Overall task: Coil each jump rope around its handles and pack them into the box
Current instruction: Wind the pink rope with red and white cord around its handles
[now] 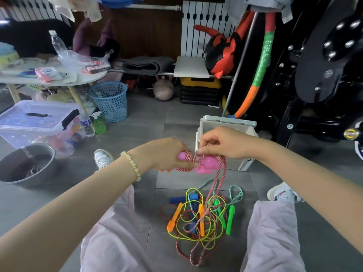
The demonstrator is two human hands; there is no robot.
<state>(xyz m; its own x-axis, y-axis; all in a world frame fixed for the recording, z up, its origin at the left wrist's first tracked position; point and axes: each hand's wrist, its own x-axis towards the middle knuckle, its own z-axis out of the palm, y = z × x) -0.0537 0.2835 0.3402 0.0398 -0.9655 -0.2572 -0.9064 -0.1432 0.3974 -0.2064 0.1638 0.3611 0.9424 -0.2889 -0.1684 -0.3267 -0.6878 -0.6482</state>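
floor log | blue mesh basket is stood beside the table leg | clear lidded bin is set before the table's front edge | water bottle and green spray bottle are stood just beside the bin | metal bowl is set near the bin

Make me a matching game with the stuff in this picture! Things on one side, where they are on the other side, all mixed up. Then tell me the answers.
Things:
1. pink handles
2. orange handle
3. blue basket
4. grey box

Places:
A. beside a leg of the round table
B. just behind the right hand, which pinches the striped rope
C. in the rope pile on the floor
D. gripped in the left hand

Pairs: 1-D, 2-C, 3-A, 4-B.
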